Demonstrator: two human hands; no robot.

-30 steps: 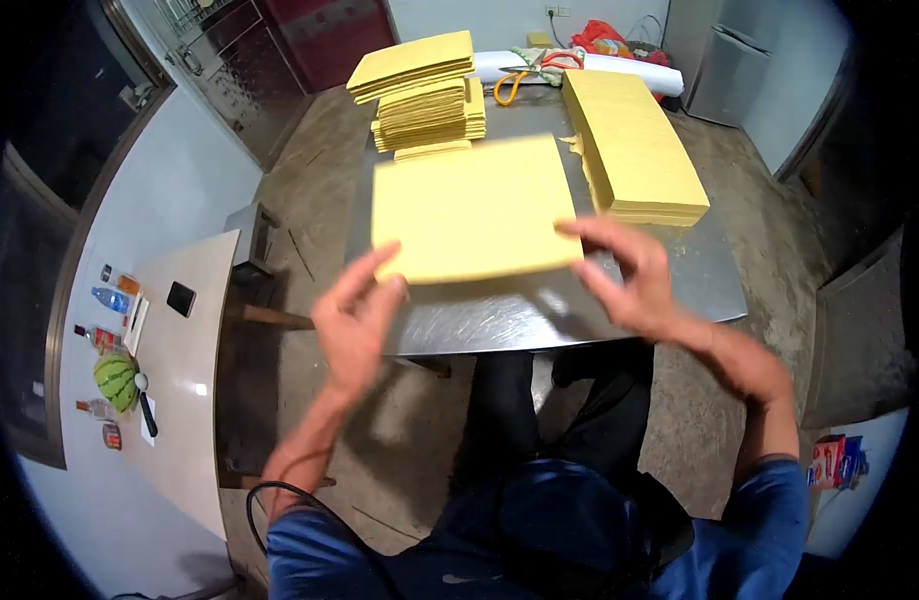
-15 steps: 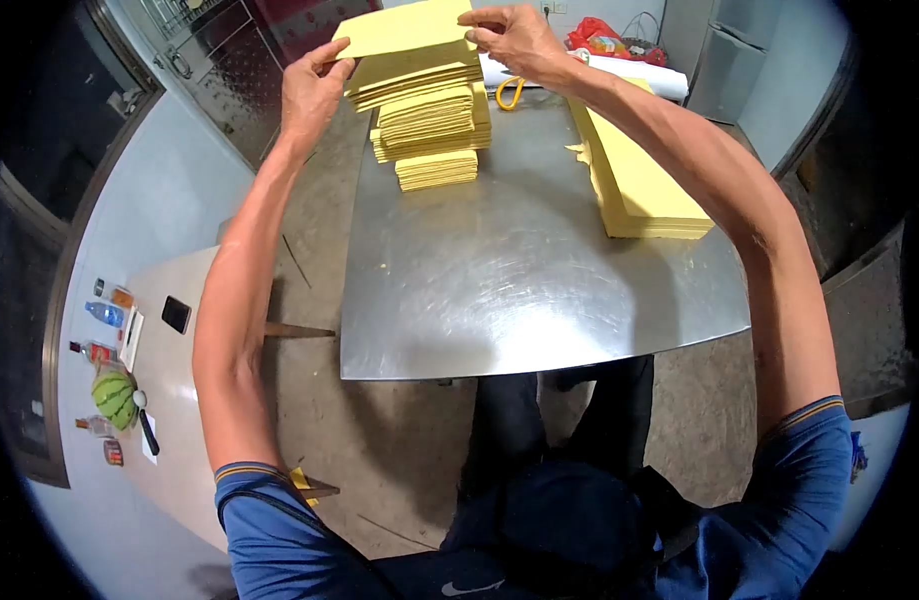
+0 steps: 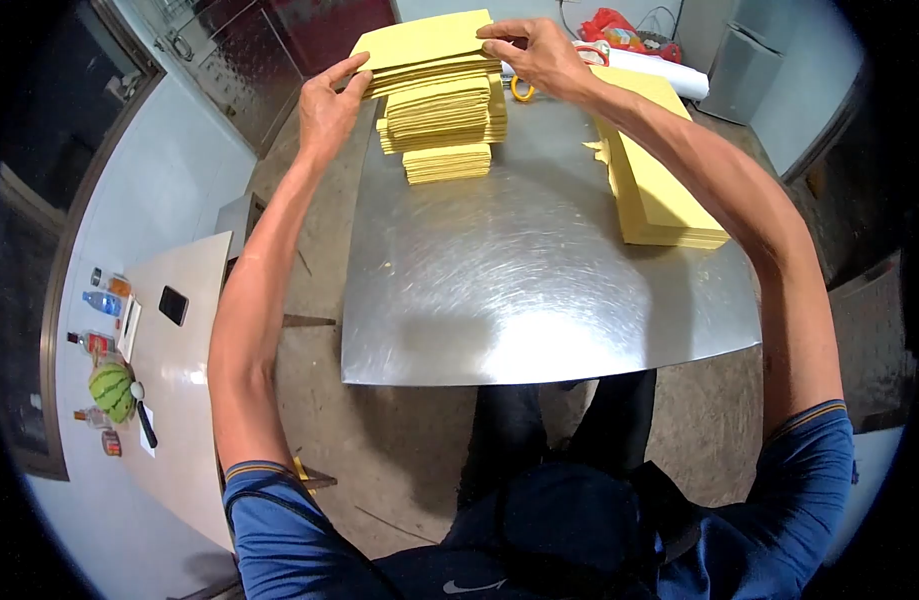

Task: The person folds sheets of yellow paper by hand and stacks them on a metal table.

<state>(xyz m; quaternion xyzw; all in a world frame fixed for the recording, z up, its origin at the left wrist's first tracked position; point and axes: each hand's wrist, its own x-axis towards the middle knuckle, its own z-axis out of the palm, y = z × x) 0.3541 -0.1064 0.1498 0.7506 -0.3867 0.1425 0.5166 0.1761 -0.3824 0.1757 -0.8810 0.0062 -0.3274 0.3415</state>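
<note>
At the far left of the metal table, yellow paper is stacked in several layers, with a folded yellow paper sheet (image 3: 424, 38) on top. My left hand (image 3: 331, 105) pinches the sheet's left corner between thumb and fingers. My right hand (image 3: 541, 58) grips its right edge, the thumb under or beside it. The sheet rests on or just above the layers of the stack (image 3: 439, 108); I cannot tell which. A smaller yellow bundle (image 3: 447, 164) sits at the near foot of the stack.
A thick block of yellow paper (image 3: 669, 185) lies along the right of the metal table (image 3: 459, 270). Behind it are scissors with a yellow handle (image 3: 522, 90), a white roll (image 3: 669, 75) and a red bag (image 3: 611, 28). A side table (image 3: 184, 370) at left bears a watermelon (image 3: 111, 390).
Both hands have lowered the yellow sheet, bringing it down onto or close to the stack. The view has shifted slightly, so the table appears a little farther right.
</note>
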